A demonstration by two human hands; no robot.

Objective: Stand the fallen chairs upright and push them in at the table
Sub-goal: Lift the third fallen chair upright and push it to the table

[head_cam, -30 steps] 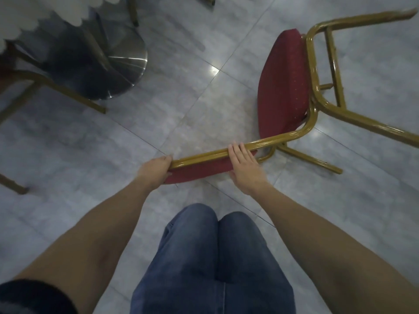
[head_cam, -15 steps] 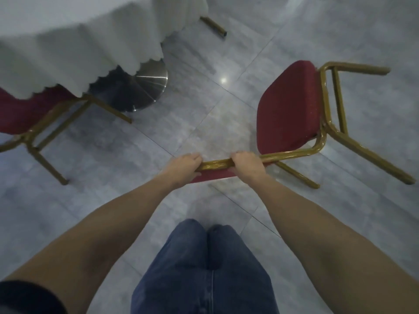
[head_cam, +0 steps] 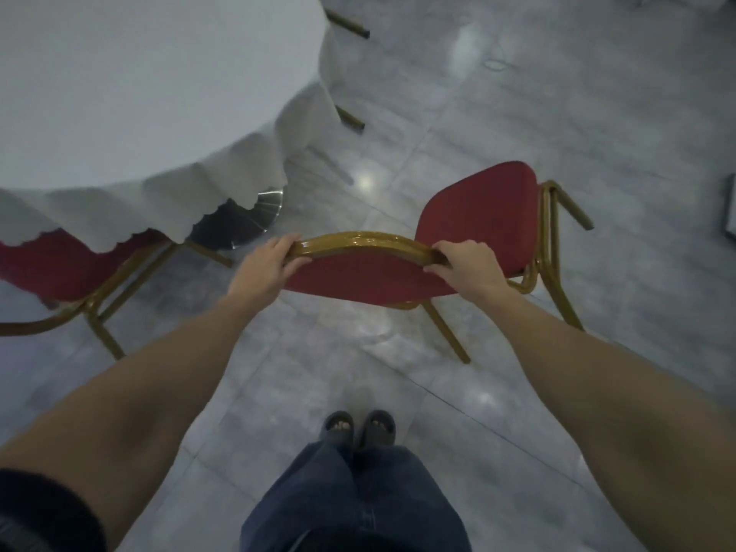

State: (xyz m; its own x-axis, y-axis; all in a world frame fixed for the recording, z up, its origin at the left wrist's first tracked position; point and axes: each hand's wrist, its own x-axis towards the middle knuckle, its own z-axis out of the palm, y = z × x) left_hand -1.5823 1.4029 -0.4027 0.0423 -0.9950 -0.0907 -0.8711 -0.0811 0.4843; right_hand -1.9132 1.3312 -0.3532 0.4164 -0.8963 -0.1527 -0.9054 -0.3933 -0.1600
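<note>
Head view: both hands are clamped on the gold top rail of the red chair [head_cam: 478,217], left hand [head_cam: 265,266] at the rail's 9 o'clock end and right hand [head_cam: 464,268] at its 3 o'clock end, fingers [head_cam: 454,249] curled over it. I count two red chairs, this one on the floor [head_cam: 557,93] at center and a second chair [head_cam: 59,268] at 9 o'clock tucked under the tabletop [head_cam: 139,93] cloth. Both arms reach straight out, nearly full stretch.

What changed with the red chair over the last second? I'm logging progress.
The red chair was tipped up off the floor, from lying on its side to nearly upright. The left hand and right hand shifted to the backrest's top corners. Both still grip it; the table stayed put.
</note>
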